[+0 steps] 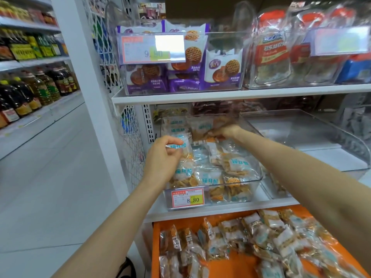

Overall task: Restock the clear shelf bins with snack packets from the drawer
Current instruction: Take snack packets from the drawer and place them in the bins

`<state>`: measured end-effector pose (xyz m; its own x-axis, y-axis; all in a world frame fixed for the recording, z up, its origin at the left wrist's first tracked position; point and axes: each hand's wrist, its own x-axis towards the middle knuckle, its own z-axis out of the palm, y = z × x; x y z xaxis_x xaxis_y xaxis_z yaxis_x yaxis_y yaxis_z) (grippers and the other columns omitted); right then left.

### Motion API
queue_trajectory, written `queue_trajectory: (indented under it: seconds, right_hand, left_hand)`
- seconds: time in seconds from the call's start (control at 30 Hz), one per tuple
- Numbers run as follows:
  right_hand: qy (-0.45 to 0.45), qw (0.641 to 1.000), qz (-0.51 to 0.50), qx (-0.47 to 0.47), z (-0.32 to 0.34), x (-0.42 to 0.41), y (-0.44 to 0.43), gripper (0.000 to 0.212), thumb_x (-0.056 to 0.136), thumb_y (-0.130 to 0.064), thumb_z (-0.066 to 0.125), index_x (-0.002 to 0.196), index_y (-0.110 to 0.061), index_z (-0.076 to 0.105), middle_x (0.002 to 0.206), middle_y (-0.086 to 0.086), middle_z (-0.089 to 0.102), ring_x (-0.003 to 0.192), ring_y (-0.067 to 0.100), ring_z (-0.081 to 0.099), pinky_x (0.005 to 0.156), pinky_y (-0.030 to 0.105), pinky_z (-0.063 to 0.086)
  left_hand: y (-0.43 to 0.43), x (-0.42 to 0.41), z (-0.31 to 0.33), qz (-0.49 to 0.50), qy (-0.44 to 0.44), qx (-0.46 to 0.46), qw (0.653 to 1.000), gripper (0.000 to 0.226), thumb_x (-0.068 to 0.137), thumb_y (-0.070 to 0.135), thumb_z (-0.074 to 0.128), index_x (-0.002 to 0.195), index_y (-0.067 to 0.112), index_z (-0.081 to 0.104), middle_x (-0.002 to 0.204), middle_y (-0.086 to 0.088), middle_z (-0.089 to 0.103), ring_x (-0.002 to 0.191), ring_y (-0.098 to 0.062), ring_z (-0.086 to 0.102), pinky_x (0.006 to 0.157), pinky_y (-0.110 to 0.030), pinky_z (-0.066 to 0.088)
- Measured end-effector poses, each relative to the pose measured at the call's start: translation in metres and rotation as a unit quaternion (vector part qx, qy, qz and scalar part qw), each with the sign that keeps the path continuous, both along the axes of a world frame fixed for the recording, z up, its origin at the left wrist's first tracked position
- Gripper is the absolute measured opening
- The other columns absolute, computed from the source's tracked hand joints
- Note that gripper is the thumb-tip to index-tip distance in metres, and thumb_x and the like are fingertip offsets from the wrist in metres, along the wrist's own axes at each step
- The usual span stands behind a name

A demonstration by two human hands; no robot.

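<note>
A clear shelf bin (pixel 255 178) on the middle shelf holds several clear snack packets with teal print. My left hand (pixel 163 157) pinches one snack packet (pixel 180 146) at the bin's left side. My right hand (pixel 225 131) reaches deeper into the bin and grips another snack packet (pixel 200 127) near the back. Below the shelf, an open orange drawer (pixel 155 247) lies full of the same packets (pixel 251 237). A red price tag reading 8.80 (pixel 187 198) sits on the bin's front.
A second clear bin (pixel 351 141) stands to the right. The upper shelf carries a bin of purple biscuit packs (pixel 180 63) and a bin of red-labelled bags (pixel 273 53). Oil bottles (pixel 34 91) line shelves across the aisle floor (pixel 50 177) on the left.
</note>
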<state>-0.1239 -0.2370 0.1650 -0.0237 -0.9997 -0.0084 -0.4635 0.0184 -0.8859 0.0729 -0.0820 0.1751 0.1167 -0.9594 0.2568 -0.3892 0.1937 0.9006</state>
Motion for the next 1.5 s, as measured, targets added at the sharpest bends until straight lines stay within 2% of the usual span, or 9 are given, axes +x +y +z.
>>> queue_trajectory:
  seconds: [0.27,0.4,0.53,0.63,0.83,1.03,1.2,1.33,1.5]
  right_hand:
    - [0.05,0.994,0.037,0.091,-0.013,0.001,-0.003,0.028,0.082,-0.008,0.071,0.105,-0.012,0.057,0.095,0.008,0.063,0.082,0.019,0.06,0.074,0.025,0.051]
    - [0.058,0.994,0.02,0.093,-0.018,0.006,-0.005,0.017,0.082,-0.009,0.071,0.085,-0.013,0.055,0.088,0.006,0.062,0.069,0.012,0.056,0.065,0.021,0.048]
    - [0.107,0.992,0.014,0.068,-0.015,0.001,-0.004,0.036,0.083,-0.017,0.072,0.112,-0.001,0.057,0.105,0.015,0.063,0.093,0.025,0.062,0.086,0.035,0.053]
    - [0.224,0.974,0.03,0.003,-0.003,-0.013,0.006,0.036,0.085,-0.02,0.07,0.114,-0.004,0.057,0.103,0.012,0.063,0.087,0.024,0.062,0.075,0.029,0.052]
    - [0.402,0.884,0.226,0.08,0.005,-0.019,0.03,0.032,0.095,-0.005,0.051,0.126,-0.004,0.054,0.125,0.004,0.055,0.119,0.02,0.05,0.092,0.022,0.035]
    - [0.411,0.877,0.232,0.093,0.011,-0.018,0.025,0.034,0.09,-0.003,0.056,0.124,-0.007,0.057,0.112,-0.002,0.052,0.112,0.018,0.049,0.094,0.027,0.038]
    - [0.408,0.886,0.217,0.038,0.012,-0.022,0.028,0.011,0.084,-0.002,0.065,0.08,-0.013,0.064,0.082,-0.004,0.063,0.083,0.011,0.054,0.074,0.022,0.04]
    - [0.37,0.913,0.148,-0.08,0.021,-0.032,0.031,0.008,0.084,-0.015,0.068,0.076,-0.019,0.068,0.077,-0.009,0.069,0.075,0.005,0.059,0.073,0.026,0.044]
    - [0.124,0.967,0.061,-0.212,0.035,-0.039,0.052,0.021,0.076,-0.013,0.077,0.066,-0.02,0.059,0.08,-0.002,0.067,0.078,0.006,0.06,0.078,0.028,0.046]
  left_hand:
    - [-0.004,0.002,-0.004,-0.004,-0.009,-0.018,1.0,0.017,0.089,0.005,0.057,0.09,0.022,0.06,0.112,-0.002,0.06,0.077,0.001,0.055,0.073,-0.021,0.052]
    - [-0.005,-0.002,-0.004,-0.018,-0.03,-0.012,0.999,0.013,0.091,0.007,0.056,0.094,0.019,0.06,0.113,-0.007,0.058,0.072,0.0,0.053,0.054,-0.003,0.042]
    - [-0.003,-0.006,-0.004,-0.027,-0.055,-0.019,0.998,0.012,0.09,0.007,0.056,0.094,0.018,0.059,0.112,-0.007,0.058,0.068,0.001,0.052,0.055,-0.001,0.039]
    - [-0.003,-0.007,-0.005,-0.031,-0.066,-0.019,0.997,0.013,0.09,0.007,0.056,0.094,0.019,0.059,0.11,-0.007,0.058,0.069,0.001,0.052,0.055,0.001,0.038]
    - [-0.004,-0.012,-0.009,-0.035,-0.099,-0.014,0.994,0.01,0.091,0.011,0.057,0.093,0.02,0.059,0.108,-0.007,0.06,0.07,0.002,0.052,0.058,0.002,0.037]
    - [-0.002,-0.015,-0.009,-0.041,-0.09,-0.007,0.995,0.012,0.091,0.01,0.056,0.095,0.021,0.06,0.111,-0.004,0.06,0.078,-0.002,0.056,0.059,-0.003,0.042]
    - [-0.001,-0.014,-0.007,-0.048,-0.064,0.007,0.997,0.011,0.092,0.011,0.056,0.095,0.02,0.06,0.109,-0.004,0.061,0.085,-0.012,0.062,0.055,-0.005,0.044]
    - [0.001,-0.014,-0.003,-0.079,0.034,0.046,0.995,0.014,0.092,0.0,0.051,0.094,0.011,0.059,0.092,-0.01,0.066,0.075,-0.019,0.065,0.067,-0.027,0.055]
    - [0.003,-0.016,0.001,-0.132,0.143,0.122,0.973,0.014,0.097,0.001,0.044,0.105,-0.001,0.054,0.082,-0.014,0.067,0.06,-0.015,0.067,0.059,-0.025,0.058]
